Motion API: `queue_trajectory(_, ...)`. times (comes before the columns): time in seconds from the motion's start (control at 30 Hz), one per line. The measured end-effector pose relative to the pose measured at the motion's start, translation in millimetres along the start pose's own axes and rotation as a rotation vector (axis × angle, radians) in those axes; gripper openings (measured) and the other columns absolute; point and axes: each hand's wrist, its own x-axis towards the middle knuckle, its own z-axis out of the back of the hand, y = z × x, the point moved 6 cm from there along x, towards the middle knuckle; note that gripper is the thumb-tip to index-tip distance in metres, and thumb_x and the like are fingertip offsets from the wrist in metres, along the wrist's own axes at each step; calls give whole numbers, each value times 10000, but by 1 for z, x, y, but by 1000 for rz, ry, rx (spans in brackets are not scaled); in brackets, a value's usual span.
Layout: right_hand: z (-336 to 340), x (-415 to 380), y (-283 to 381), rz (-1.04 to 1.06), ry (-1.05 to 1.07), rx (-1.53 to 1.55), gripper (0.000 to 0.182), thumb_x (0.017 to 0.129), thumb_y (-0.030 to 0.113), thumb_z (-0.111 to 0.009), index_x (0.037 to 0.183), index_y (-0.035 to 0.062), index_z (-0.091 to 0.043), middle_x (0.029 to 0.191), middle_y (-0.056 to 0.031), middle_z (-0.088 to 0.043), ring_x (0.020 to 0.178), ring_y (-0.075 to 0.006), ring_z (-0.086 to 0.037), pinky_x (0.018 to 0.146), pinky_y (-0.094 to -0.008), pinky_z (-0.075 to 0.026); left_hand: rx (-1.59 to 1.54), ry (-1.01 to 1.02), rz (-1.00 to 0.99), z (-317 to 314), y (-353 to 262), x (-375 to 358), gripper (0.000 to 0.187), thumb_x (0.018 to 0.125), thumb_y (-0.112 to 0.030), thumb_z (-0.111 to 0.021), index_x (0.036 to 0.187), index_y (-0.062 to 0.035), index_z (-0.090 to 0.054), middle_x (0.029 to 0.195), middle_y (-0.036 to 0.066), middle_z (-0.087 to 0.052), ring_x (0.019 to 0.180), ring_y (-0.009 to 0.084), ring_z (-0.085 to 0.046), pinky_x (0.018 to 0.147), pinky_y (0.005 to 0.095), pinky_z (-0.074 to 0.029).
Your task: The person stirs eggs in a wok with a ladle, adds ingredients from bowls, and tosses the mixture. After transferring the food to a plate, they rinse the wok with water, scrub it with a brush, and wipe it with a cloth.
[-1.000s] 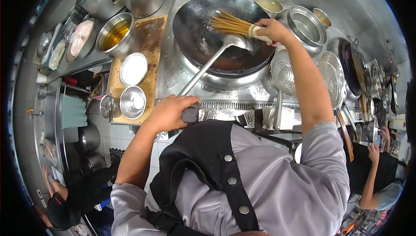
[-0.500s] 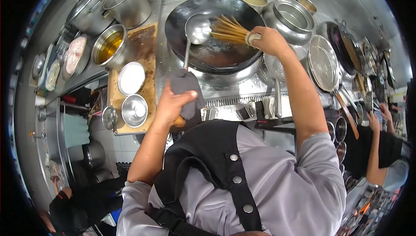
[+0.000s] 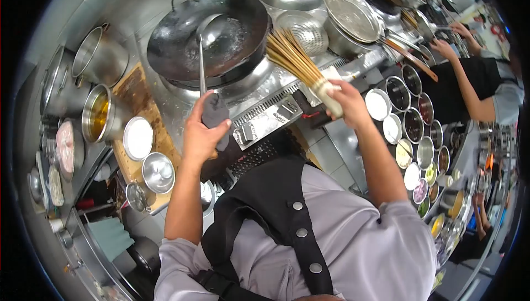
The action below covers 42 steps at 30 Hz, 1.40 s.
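Note:
My left hand (image 3: 199,130) is closed around the handle of a ladle (image 3: 202,66), with a dark grey cloth (image 3: 215,113) bunched at the grip. The ladle's round bowl lies inside a large black wok (image 3: 165,52), which sits on the burner. My right hand (image 3: 350,105) is wrapped round the pale bound end of a bamboo wok brush (image 3: 298,58). Its splayed bristles point up and left, out past the wok's right rim. Behind the bristle tips is a perforated strainer (image 3: 309,33).
At left are a wooden board (image 3: 157,110), a pot of yellow oil (image 3: 96,116) and a steel bowl (image 3: 158,172). Wire strainers (image 3: 350,11) stand beyond the brush. Several ingredient containers (image 3: 411,127) line the right. A co-worker's arm (image 3: 461,74) reaches in at far right.
The view has turned to the right, bringing the ingredient containers into sight. My right hand has drawn the wok brush out of the wok, toward me. The ladle stays in the wok.

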Motion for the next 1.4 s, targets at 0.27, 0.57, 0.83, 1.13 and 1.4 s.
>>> queue_trajectory(0.27, 48, -137, -92, 108, -82, 548, 563, 919, 291, -670, 1379, 58, -441, 976, -162, -635, 628, -209, -638, 477, -283, -513, -6, 41, -284, -73, -81, -20, 721, 691, -83, -818, 1354, -92, -532, 1188, 157, -667, 1084, 270, -666, 946, 355, -505)
queue_trajectory(0.57, 126, -168, -67, 346, 10, 674, 662, 869, 252, -743, 1395, 92, -374, 1076, -229, -621, 711, -260, -669, 542, -322, -568, 130, 87, -133, -273, -95, 2, 671, 712, -160, -796, 1329, -108, -535, 1161, 186, -665, 1051, 337, -655, 922, 379, -502)
queue_trajectory(0.83, 168, -190, -88, 246, 81, 594, 851, 746, 231, -845, 1417, 74, -346, 1103, -234, -614, 717, -270, -676, 557, -332, -569, 86, 384, 252, -419, -37, 26, 815, 728, -290, -814, 1417, -80, -432, 1209, 223, -646, 1111, 381, -623, 940, 426, -496)
queue_trajectory(1.13, 162, -168, -57, 124, 104, 328, 866, 684, 236, -873, 1380, 84, -380, 1057, -194, -650, 765, -224, -683, 635, -333, -580, -593, 113, 208, -341, -55, -2, 585, 833, -165, -765, 1315, 4, -480, 1131, 136, -657, 1036, 239, -650, 912, 362, -513)
queue_trajectory(1.4, 61, -82, 60, 524, 258, -103, 830, 734, 212, -826, 1440, 46, -423, 1159, -186, -622, 908, -232, -674, 795, -327, -549, -1628, 349, 642, -196, -4, -98, 506, 920, -254, -638, 1363, -89, -459, 1180, 232, -620, 1053, 395, -651, 884, 470, -555)
